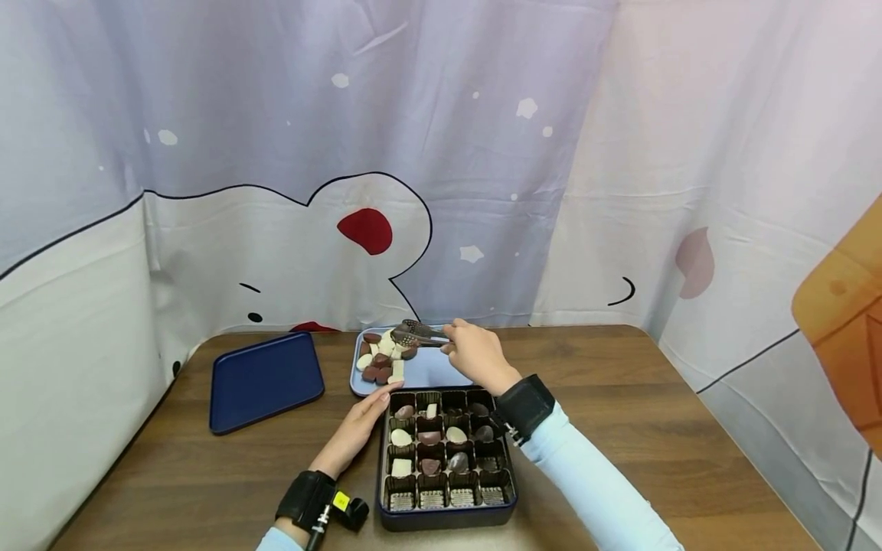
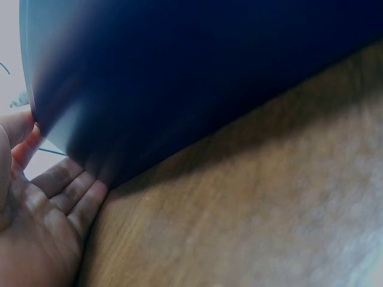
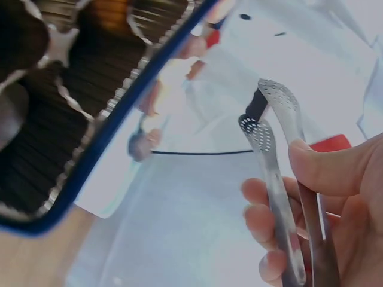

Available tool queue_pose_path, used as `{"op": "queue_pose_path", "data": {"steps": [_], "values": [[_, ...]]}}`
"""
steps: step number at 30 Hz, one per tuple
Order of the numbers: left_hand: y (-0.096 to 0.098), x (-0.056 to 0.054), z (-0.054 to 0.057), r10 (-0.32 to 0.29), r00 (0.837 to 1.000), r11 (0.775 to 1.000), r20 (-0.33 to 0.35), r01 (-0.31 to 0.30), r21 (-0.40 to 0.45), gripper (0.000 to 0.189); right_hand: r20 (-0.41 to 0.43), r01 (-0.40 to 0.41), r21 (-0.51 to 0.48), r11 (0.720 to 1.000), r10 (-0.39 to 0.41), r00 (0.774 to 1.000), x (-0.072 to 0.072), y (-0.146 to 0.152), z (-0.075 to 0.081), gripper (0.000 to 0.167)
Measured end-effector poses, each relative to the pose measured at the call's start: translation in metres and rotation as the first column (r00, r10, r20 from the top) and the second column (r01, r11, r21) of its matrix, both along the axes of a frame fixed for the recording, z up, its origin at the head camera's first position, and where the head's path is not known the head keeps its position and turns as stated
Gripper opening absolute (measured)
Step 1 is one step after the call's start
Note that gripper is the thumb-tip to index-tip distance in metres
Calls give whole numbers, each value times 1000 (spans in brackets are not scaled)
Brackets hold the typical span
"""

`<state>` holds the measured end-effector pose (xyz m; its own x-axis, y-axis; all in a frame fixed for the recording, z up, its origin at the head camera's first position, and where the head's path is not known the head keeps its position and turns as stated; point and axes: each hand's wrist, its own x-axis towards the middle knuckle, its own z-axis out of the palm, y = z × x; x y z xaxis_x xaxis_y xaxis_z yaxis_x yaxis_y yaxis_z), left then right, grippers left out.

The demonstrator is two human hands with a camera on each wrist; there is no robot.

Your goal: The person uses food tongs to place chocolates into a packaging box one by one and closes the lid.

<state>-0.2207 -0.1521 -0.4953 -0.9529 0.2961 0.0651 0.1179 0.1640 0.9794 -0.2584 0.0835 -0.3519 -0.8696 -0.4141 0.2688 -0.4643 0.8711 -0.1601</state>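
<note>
My right hand [image 1: 480, 356] holds metal tongs [image 3: 281, 173] with perforated tips, thumb on one arm and fingers on the other. A dark piece [image 3: 257, 106] shows between the tips. In the head view the tongs reach over a pile of brown and white chocolates [image 1: 381, 360] on a light blue tray [image 1: 434, 370]. Nearer lies a dark blue box [image 1: 448, 521] with a black divided insert, chocolates in many of its compartments. My left hand [image 1: 358, 428] rests along the box's left side by its far corner, fingers extended against the wall in the left wrist view.
A dark blue lid [image 1: 267, 381] lies on the wooden table [image 1: 606, 428] to the left of the light blue tray. The box's front row of compartments shows bare ridged bottoms. A printed curtain [image 1: 482, 153] hangs right behind the table's far edge.
</note>
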Motion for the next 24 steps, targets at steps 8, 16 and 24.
{"op": "queue_pose_path", "data": {"steps": [8, 16, 24], "values": [[1, 0, 0, -3, 1000, 1000, 12, 3, 13, 47, 4, -13, 25, 1000, 13, 1000, 20, 21, 15, 12], [1, 1, -1, 6, 1000, 1000, -1, -6, 1, 48, -23, -45, 84, 995, 47, 999, 42, 45, 17, 23], [1, 1, -1, 5, 1000, 1000, -16, -5, 1, 48, -113, -108, 160, 981, 127, 986, 63, 72, 25, 24]]}}
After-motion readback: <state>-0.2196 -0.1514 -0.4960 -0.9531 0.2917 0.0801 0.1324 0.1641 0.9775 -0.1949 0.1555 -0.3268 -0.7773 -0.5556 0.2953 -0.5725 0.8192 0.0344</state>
